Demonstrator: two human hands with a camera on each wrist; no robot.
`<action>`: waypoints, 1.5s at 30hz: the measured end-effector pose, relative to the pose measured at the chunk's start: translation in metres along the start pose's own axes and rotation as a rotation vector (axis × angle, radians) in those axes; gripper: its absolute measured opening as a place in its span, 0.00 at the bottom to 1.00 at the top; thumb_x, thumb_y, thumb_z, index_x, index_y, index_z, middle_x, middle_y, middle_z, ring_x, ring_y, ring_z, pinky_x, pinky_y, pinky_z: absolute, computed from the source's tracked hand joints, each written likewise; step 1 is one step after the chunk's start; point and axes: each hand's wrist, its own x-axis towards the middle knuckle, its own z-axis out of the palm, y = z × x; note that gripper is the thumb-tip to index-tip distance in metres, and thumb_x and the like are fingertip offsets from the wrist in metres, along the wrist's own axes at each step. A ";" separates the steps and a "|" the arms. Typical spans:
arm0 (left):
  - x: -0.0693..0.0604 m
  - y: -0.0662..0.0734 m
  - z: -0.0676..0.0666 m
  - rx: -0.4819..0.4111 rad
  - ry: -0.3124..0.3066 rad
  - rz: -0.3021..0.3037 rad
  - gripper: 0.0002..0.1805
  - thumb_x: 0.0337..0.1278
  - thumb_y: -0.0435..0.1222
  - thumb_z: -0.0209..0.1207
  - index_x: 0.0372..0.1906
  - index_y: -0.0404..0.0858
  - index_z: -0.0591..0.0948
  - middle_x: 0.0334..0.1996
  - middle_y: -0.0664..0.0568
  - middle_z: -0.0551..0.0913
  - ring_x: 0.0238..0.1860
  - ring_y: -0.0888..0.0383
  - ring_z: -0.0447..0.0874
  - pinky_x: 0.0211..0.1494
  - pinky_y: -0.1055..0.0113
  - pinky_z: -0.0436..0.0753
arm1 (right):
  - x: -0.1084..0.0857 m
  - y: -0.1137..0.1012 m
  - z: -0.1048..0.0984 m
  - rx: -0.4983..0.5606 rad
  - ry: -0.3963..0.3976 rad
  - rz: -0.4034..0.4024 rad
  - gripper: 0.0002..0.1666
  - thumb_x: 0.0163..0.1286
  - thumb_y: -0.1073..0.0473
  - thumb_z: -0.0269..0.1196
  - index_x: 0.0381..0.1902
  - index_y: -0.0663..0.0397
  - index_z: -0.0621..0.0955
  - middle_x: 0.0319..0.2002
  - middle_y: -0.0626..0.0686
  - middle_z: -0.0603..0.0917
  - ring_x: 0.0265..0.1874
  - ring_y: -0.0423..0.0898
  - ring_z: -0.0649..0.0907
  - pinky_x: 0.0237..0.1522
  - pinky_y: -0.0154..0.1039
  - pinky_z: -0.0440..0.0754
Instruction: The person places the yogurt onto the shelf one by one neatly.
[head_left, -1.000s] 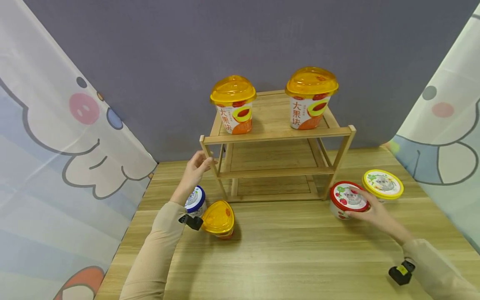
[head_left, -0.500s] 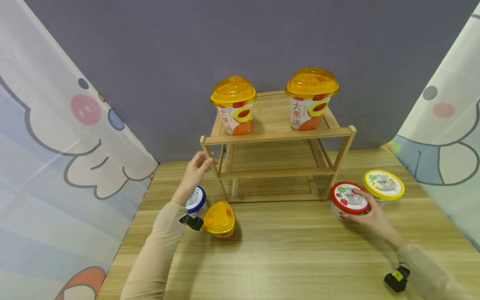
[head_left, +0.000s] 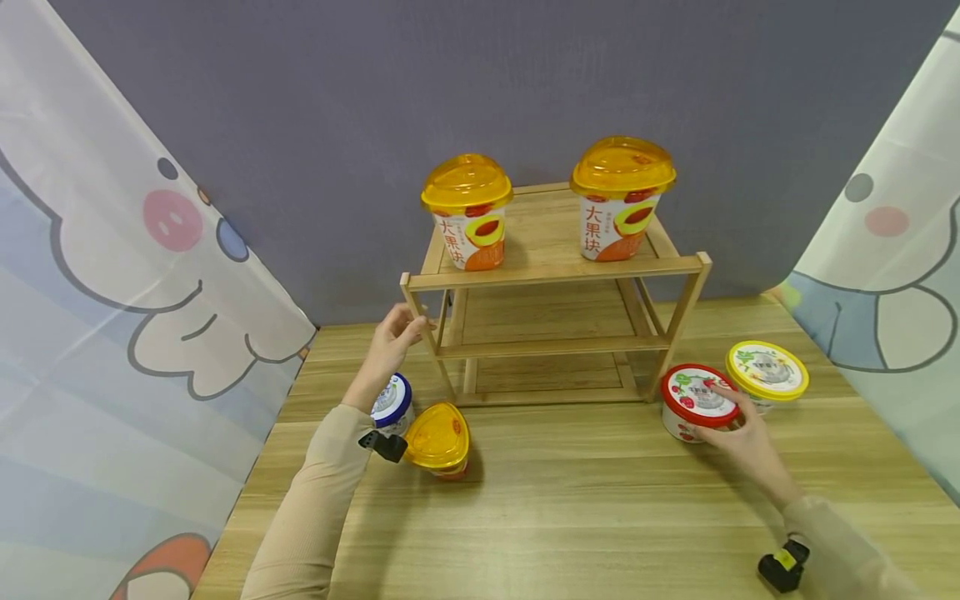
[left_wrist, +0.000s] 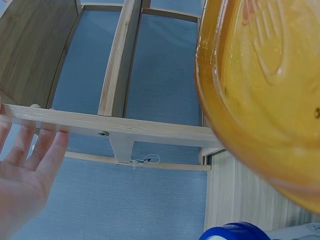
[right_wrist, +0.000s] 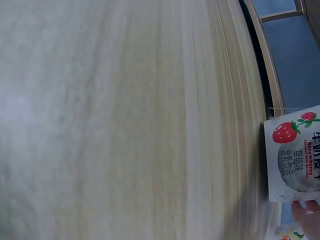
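My left hand [head_left: 393,333] holds the front left leg of a wooden shelf rack [head_left: 555,271]; in the left wrist view its fingers [left_wrist: 47,147] reach behind the wooden bar. Just below that arm sit a blue-lidded tub [head_left: 392,400], partly hidden by the forearm, and a tub with a domed yellow lid [head_left: 437,435]. My right hand [head_left: 750,437] grips a red-lidded strawberry tub [head_left: 693,400], thumb at its near side and fingers over the lid's right edge. The tub stands upright beside the rack's front right leg. The right wrist view shows its printed side [right_wrist: 295,160].
Two fruit cups with domed yellow lids, a left cup [head_left: 468,212] and a right cup [head_left: 622,200], stand on the rack's top shelf. A yellow-lidded tub [head_left: 767,367] sits right behind the red one. A grey backdrop [head_left: 360,167] hangs behind the wooden tabletop [head_left: 570,508].
My right wrist and forearm have swung a little to the left, while the hand stays on the red-lidded tub, which has hardly moved. My left hand keeps its place on the rack.
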 end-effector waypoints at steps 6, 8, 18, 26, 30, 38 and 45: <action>-0.001 0.004 0.001 -0.006 0.001 -0.012 0.08 0.62 0.36 0.48 0.40 0.35 0.68 0.45 0.30 0.72 0.41 0.63 0.75 0.52 0.58 0.72 | -0.003 -0.002 0.004 0.067 0.070 0.024 0.35 0.56 0.64 0.63 0.60 0.53 0.62 0.53 0.52 0.60 0.44 0.24 0.64 0.39 0.14 0.66; -0.002 0.004 0.001 -0.013 -0.004 -0.014 0.11 0.62 0.36 0.48 0.44 0.33 0.68 0.45 0.30 0.72 0.41 0.62 0.76 0.53 0.56 0.71 | -0.005 -0.003 0.004 0.056 0.081 0.040 0.34 0.57 0.63 0.63 0.60 0.53 0.63 0.53 0.53 0.60 0.44 0.25 0.63 0.39 0.14 0.66; -0.001 0.001 0.000 -0.026 -0.005 -0.014 0.12 0.62 0.36 0.48 0.43 0.30 0.67 0.45 0.29 0.73 0.41 0.63 0.76 0.53 0.59 0.72 | -0.007 0.011 0.006 0.069 0.134 -0.017 0.33 0.53 0.65 0.65 0.56 0.56 0.66 0.52 0.42 0.63 0.46 0.27 0.66 0.41 0.14 0.66; -0.002 0.002 0.001 -0.046 -0.010 -0.001 0.12 0.62 0.35 0.48 0.45 0.32 0.68 0.45 0.29 0.72 0.41 0.63 0.76 0.52 0.60 0.73 | -0.010 -0.003 0.007 0.036 0.152 -0.078 0.34 0.51 0.68 0.66 0.56 0.59 0.67 0.54 0.47 0.63 0.49 0.31 0.66 0.42 0.13 0.64; -0.001 0.001 0.000 -0.032 -0.008 -0.006 0.12 0.62 0.36 0.48 0.45 0.31 0.67 0.45 0.29 0.73 0.41 0.63 0.76 0.52 0.59 0.73 | -0.016 -0.038 0.008 0.039 0.164 -0.111 0.33 0.48 0.72 0.66 0.53 0.64 0.68 0.50 0.38 0.63 0.46 0.27 0.66 0.42 0.13 0.64; 0.000 0.002 0.000 -0.035 -0.012 -0.038 0.15 0.63 0.35 0.47 0.47 0.26 0.65 0.46 0.28 0.72 0.43 0.61 0.75 0.55 0.56 0.70 | -0.017 -0.072 0.012 0.051 0.180 -0.175 0.35 0.42 0.78 0.67 0.51 0.66 0.69 0.48 0.34 0.65 0.45 0.26 0.68 0.44 0.15 0.65; -0.004 0.014 0.004 -0.032 -0.009 -0.030 0.10 0.63 0.30 0.45 0.46 0.28 0.66 0.45 0.26 0.71 0.43 0.57 0.75 0.53 0.58 0.72 | -0.012 -0.090 0.013 0.095 0.174 -0.210 0.34 0.43 0.76 0.67 0.51 0.64 0.69 0.47 0.39 0.68 0.43 0.28 0.71 0.43 0.16 0.67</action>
